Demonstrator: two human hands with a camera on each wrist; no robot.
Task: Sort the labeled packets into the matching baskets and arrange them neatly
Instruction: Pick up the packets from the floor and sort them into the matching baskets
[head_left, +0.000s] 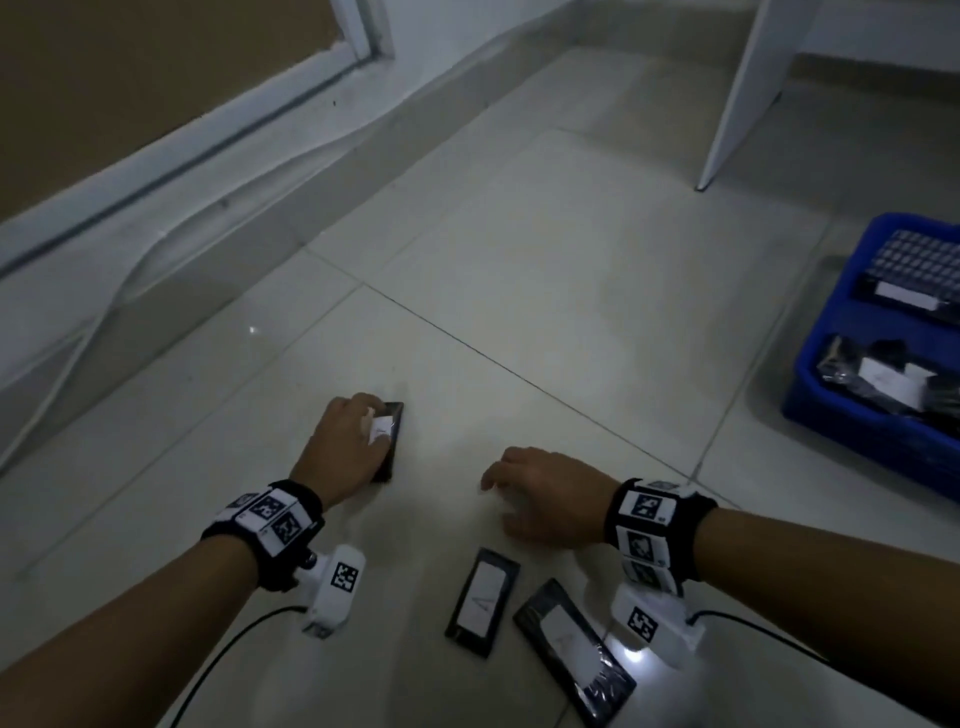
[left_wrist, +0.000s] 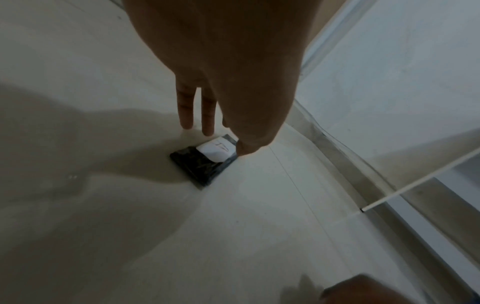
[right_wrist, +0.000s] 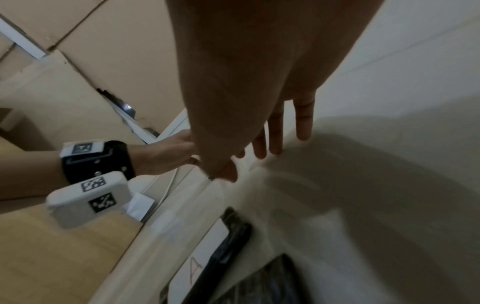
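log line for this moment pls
left hand on floor packet | right hand open, empty | two packets loose | blue basket right

Two packets (head_left: 483, 603) (head_left: 574, 652) side by side — basket (head_left: 826, 364) apparently far right.

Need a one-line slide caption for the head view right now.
Left hand on a labeled packet on the floor, right hand open, blue basket at right.

Both hands reach down, left hand (head_left: 347, 446) fingers curled low, right hand (head_left: 550, 496) fingers loosely spread.
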